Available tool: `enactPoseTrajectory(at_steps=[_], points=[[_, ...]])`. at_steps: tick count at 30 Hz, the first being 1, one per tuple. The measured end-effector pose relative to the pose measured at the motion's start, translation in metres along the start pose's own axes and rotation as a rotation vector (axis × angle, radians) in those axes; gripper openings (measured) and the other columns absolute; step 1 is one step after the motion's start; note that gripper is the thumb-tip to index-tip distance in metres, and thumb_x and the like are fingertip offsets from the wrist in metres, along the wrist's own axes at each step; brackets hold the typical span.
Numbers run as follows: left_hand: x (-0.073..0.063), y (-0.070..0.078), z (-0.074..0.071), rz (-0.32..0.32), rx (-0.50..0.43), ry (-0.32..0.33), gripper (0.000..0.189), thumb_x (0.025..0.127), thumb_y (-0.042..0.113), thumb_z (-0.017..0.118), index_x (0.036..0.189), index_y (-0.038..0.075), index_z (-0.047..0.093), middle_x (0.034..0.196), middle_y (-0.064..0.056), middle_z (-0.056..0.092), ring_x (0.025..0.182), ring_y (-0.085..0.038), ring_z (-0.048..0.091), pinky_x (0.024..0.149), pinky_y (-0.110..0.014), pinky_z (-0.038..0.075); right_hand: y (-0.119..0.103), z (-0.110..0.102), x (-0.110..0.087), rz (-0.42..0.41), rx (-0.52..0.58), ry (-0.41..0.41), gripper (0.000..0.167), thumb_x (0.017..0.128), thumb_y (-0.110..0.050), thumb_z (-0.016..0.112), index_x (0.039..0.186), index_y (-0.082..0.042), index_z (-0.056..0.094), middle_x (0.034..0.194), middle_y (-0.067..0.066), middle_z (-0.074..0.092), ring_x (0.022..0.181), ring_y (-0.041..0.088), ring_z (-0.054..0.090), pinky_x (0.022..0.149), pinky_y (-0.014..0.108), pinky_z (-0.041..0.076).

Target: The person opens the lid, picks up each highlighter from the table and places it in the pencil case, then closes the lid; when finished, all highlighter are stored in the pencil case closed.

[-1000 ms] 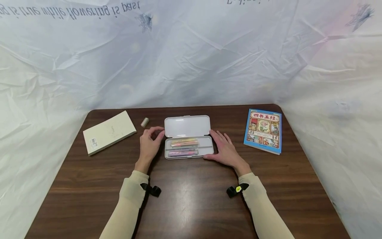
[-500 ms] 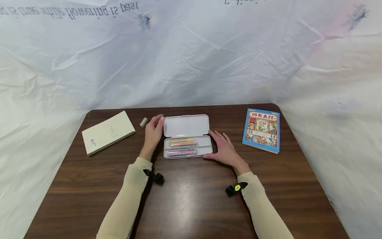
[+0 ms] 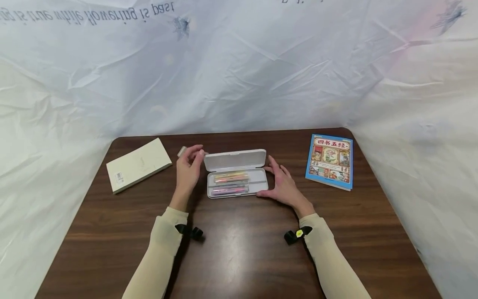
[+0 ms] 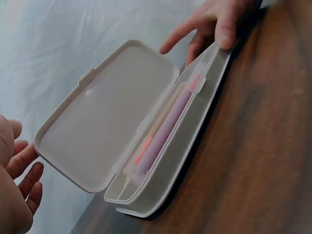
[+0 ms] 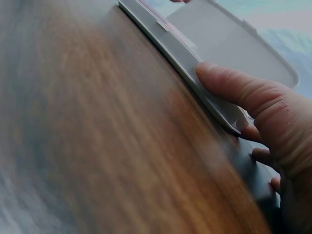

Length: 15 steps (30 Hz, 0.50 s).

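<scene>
A white pencil case lies in the middle of the table, its lid raised and tilted on the hinge. Inside, orange-yellow pens fill the back compartment and purple-pink ones the front. My left hand is at the lid's left end; in the left wrist view its index fingertip touches the lid's edge, the other fingers loosely bent. My right hand grips the right end of the case, the thumb on the front wall and the fingers round the far side.
Just behind my left hand lies a small pale block, partly covered by it. A cream book lies at the left, a blue-bordered picture book at the right. A pale cloth hangs behind the table.
The lid, lying back flat before, has swung partway up. My left hand moved along the lid's left edge toward the back, then lifted with it. My right hand stays at the case's right end.
</scene>
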<state>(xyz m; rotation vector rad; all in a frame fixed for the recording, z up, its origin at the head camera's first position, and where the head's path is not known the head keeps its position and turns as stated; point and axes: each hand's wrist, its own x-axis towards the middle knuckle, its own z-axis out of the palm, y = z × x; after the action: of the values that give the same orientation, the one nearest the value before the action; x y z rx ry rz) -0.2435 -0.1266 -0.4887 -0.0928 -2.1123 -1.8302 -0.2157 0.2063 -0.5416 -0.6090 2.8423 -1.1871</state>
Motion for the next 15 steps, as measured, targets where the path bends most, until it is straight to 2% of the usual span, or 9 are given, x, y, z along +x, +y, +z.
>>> enactPoseTrajectory(at_steps=[4,6,9,12,15], points=[[-0.019,0.007,-0.002,-0.010,0.023,-0.047,0.025,0.101,0.012,0.072,0.120,-0.004,0.071,0.094,-0.016,0.076,0.082,-0.007,0.066,0.074,-0.019,0.048,0.000,-0.002,-0.001,0.004,0.003,-0.016,0.135,0.076,-0.041,0.097,0.170,-0.010,0.005,0.155,0.017,0.055,0.147,0.030,0.048,0.127,0.057,0.007],[-0.029,0.008,-0.003,-0.016,0.050,-0.089,0.024,0.098,0.012,0.075,0.117,-0.003,0.073,0.091,-0.012,0.075,0.083,-0.010,0.066,0.076,-0.021,0.049,0.000,-0.003,-0.002,0.000,0.003,-0.015,0.134,0.076,-0.040,0.097,0.169,-0.008,0.007,0.157,0.019,0.052,0.146,0.031,0.049,0.127,0.057,0.007],[-0.044,0.007,-0.004,-0.010,0.152,-0.147,0.025,0.095,0.013,0.080,0.117,0.003,0.075,0.091,-0.007,0.074,0.090,-0.016,0.064,0.085,-0.028,0.047,0.000,-0.004,-0.002,-0.012,-0.003,-0.013,0.134,0.074,-0.040,0.098,0.169,-0.007,0.008,0.157,0.020,0.051,0.146,0.031,0.050,0.127,0.058,0.007],[-0.056,0.005,-0.006,0.015,0.265,-0.175,0.028,0.092,0.017,0.083,0.117,0.008,0.076,0.101,-0.005,0.075,0.103,-0.022,0.060,0.093,-0.038,0.042,-0.001,-0.005,-0.001,-0.023,-0.010,-0.025,0.135,0.073,-0.043,0.098,0.169,-0.008,0.010,0.157,0.019,0.052,0.147,0.031,0.048,0.127,0.058,0.006],[-0.063,0.003,-0.007,0.039,0.332,-0.191,0.033,0.089,0.018,0.085,0.119,0.008,0.076,0.118,-0.008,0.074,0.117,-0.030,0.054,0.101,-0.045,0.038,0.000,-0.005,-0.002,-0.032,-0.012,-0.050,0.129,0.076,-0.049,0.094,0.169,-0.008,0.014,0.159,0.017,0.050,0.148,0.031,0.046,0.127,0.058,0.005]])
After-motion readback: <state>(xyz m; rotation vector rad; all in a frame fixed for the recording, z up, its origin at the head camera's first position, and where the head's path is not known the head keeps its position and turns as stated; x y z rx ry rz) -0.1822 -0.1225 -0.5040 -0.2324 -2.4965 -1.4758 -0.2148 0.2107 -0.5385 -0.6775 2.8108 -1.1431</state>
